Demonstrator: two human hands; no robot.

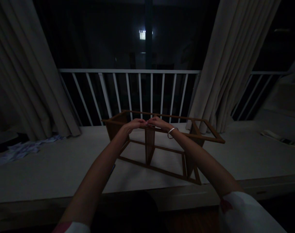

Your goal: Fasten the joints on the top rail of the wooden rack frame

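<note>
A brown wooden shelf frame (150,145) lies on its side on the pale window ledge. At its upper long rail, beside the middle shelf board, my left hand (137,123) and my right hand (159,123) meet with fingertips nearly touching. The fingers of both are pinched together. A thin, light sliver (151,124) shows at my right fingertips; it is too small and dark to name. What the left fingertips grip, if anything, is hidden. My right wrist wears a silver bangle (173,132).
White railings (151,94) stand behind the ledge (84,168), before a dark window. Beige curtains (217,64) hang at either side. Scattered papers (23,149) lie at left. A dark thin object (111,171) is partly hidden behind my left forearm.
</note>
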